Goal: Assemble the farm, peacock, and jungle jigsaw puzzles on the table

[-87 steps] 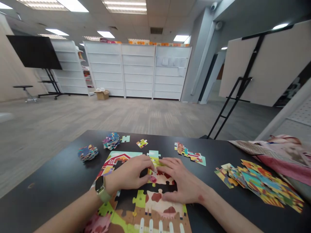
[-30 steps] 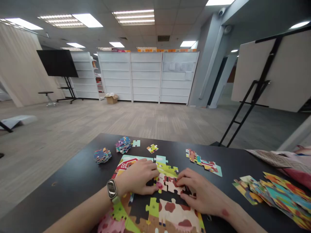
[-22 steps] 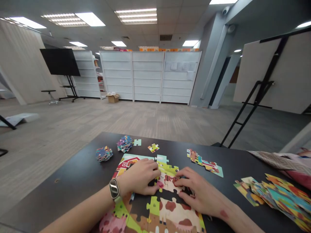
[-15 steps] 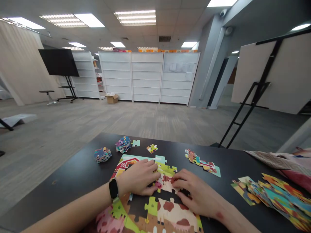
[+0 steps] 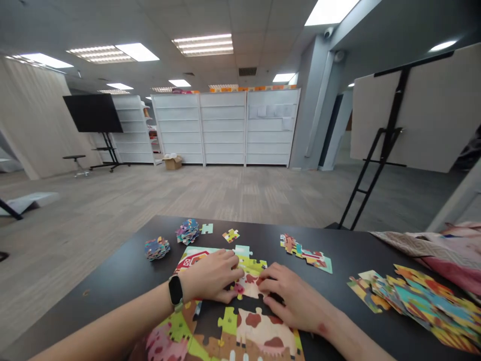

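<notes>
A farm jigsaw puzzle (image 5: 248,326) with a red barn and a spotted cow lies partly joined on the black table (image 5: 112,281). My left hand (image 5: 210,276), with a watch on its wrist, rests on the puzzle, fingers curled down onto a cow-head piece (image 5: 246,285). My right hand (image 5: 291,296) presses on the same piece from the right, fingers bent on its edge. Both hands meet over the middle of the puzzle.
Two small stacks of pieces (image 5: 157,247) (image 5: 188,230) and loose pieces (image 5: 230,234) lie at the far left. A joined strip (image 5: 306,254) sits to the right. Another colourful puzzle (image 5: 409,296) and patterned cloth (image 5: 439,250) fill the right side.
The hands stay on the cow-head piece, shifting it slightly; the right hand has slid in closer to the left. The camera has tilted up a little.
</notes>
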Available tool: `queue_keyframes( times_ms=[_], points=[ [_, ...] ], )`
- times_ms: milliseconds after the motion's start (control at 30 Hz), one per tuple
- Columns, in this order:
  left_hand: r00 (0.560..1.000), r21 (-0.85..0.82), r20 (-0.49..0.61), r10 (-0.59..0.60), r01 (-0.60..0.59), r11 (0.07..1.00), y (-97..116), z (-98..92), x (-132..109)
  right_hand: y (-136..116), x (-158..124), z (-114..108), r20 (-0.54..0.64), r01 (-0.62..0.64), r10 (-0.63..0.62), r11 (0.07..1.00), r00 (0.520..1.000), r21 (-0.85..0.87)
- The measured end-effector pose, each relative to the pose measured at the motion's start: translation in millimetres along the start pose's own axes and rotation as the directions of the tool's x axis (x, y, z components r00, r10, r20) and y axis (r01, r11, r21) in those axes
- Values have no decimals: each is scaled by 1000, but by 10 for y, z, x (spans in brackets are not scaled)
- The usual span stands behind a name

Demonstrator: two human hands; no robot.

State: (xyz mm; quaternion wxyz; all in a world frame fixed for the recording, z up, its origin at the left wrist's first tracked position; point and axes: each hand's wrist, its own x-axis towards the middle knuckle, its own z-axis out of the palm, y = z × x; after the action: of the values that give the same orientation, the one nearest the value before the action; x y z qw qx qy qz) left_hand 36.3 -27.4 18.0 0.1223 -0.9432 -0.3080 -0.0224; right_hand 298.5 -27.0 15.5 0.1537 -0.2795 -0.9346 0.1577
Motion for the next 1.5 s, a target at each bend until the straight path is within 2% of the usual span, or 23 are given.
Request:
queue_keyframes(
  times_ms=[133,267,467,600,833,1000,1100,1267,1500],
  points=[
    [999,-34,31,13,-12,999,-49,-100,-12,35,-37,15,-25,-89,89,996,996,2],
    [996,-51,53,-74,77,996,-131,-147,-75,90,-33,50,-30,-90,90,996,995,27],
    [993,38,92,-76,73,997,-118,-77,-99,135,29,84,-70,-52,56,997,996,53],
    [991,53,79,-105,101,994,-130,-16,-128,129,20,75,-59,-49,52,997,997,58],
    [984,54,47,-171,168,984,-223,82,-247,189,107,122,-5,-278,278,960,960,26],
    [980,25,25,-196,196,980,-229,111,-263,198,246,127,11,-329,329,943,944,41],
    [981,6,12,-196,196,981,-234,104,-262,168,324,152,-29,-311,313,949,949,46],
    [979,-36,-21,-203,203,979,-247,122,-287,152,404,224,-164,-231,236,972,958,50],
    [942,-115,-80,-324,315,942,-285,268,-399,184,365,246,-219,-186,199,979,955,79]
  ],
)
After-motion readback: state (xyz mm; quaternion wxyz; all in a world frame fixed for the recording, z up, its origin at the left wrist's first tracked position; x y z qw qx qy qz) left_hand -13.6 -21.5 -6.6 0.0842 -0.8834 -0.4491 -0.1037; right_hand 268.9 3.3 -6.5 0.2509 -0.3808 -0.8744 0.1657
